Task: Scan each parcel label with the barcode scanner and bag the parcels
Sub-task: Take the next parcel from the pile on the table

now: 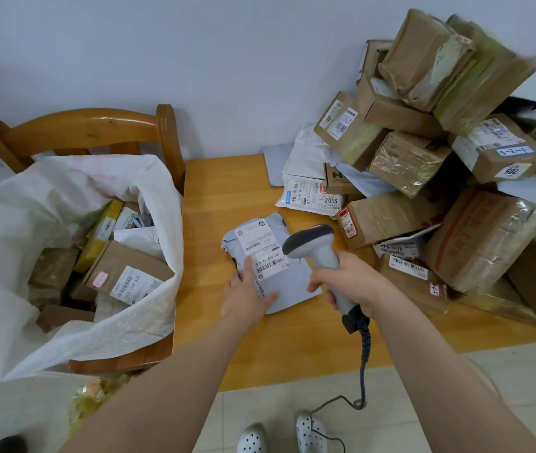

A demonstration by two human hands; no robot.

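Observation:
A grey soft parcel with a white barcode label lies on the wooden table. My left hand holds its near left edge, thumb on top of the parcel, forefinger along the label's edge. My right hand grips the handle of a grey barcode scanner, whose dark head hangs just above the label's right side. A large white sack with several parcels inside sits on a wooden chair to the left.
A tall heap of brown boxes and white mailers fills the table's right and back right. The scanner's coiled cable drops off the front edge to the tiled floor by my white shoes.

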